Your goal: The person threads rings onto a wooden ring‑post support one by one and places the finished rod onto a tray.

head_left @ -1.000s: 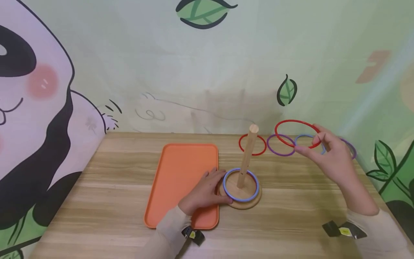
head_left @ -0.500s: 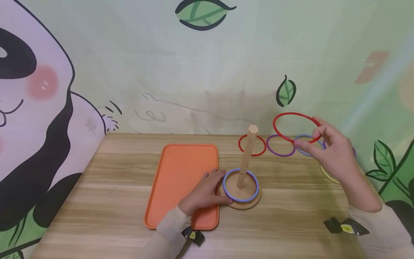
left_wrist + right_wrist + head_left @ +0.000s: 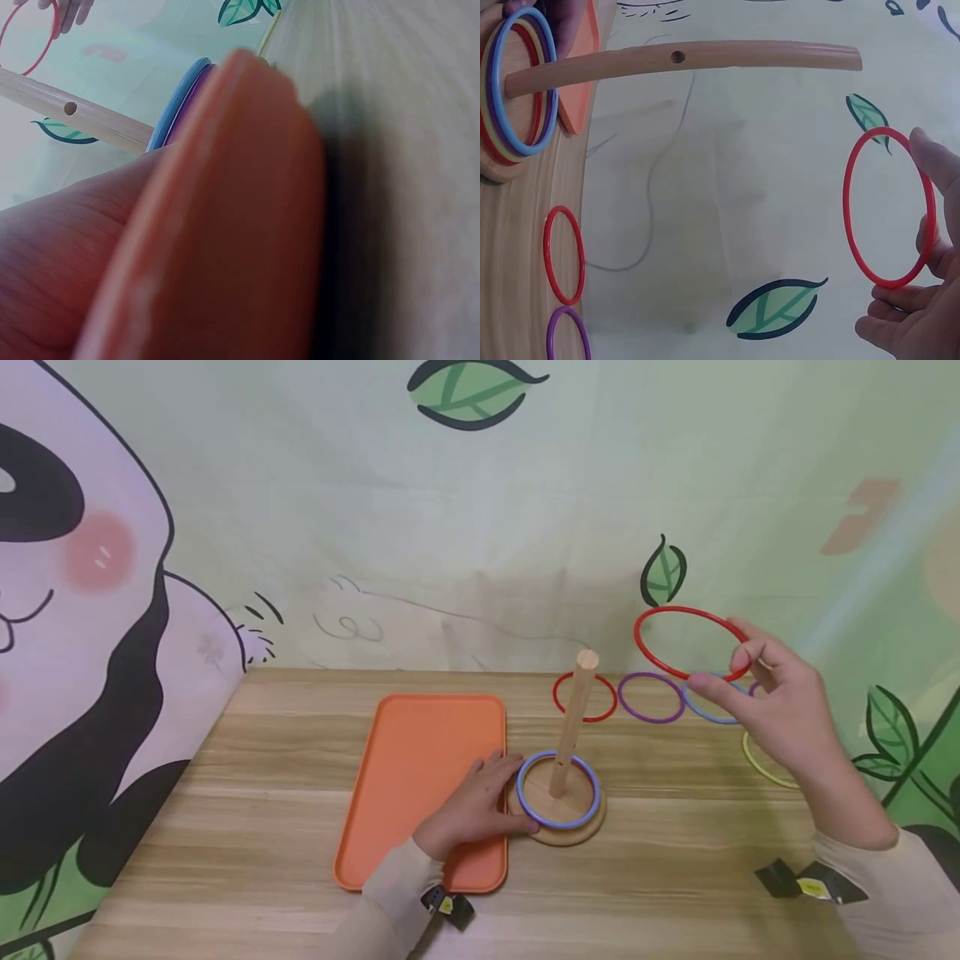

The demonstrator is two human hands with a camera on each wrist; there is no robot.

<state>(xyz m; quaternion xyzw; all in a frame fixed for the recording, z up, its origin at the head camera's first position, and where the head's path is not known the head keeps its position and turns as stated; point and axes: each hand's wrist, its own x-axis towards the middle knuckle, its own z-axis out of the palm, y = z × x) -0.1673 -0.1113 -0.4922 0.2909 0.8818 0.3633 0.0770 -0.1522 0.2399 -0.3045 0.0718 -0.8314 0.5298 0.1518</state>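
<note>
High at the right in the head view, my right hand [image 3: 783, 710] pinches a red ring [image 3: 651, 653] between thumb and fingers; the right wrist view shows this red ring [image 3: 847, 202] held at its edge. To its left stands a wooden ring-toss stand [image 3: 573, 727], an upright peg on a round base. Around the peg, on the base, lies a stack of several rings, with a blue ring [image 3: 549, 30] on top. My left hand [image 3: 472, 806] spreads its fingers beside the base, thumb and index finger at its left edge. In the left wrist view those fingertips are hidden.
An orange tray [image 3: 420, 752] lies under my left hand, left of the stand. Along the table's back edge lie another red ring [image 3: 617, 697], a purple ring [image 3: 651, 721] and a light blue ring [image 3: 708, 718]. A yellow ring [image 3: 757, 766] is partly behind my right arm.
My right hand has risen slightly and drifted right with the red ring, uncovering part of the yellow ring. My left hand and the stand have stayed in place.
</note>
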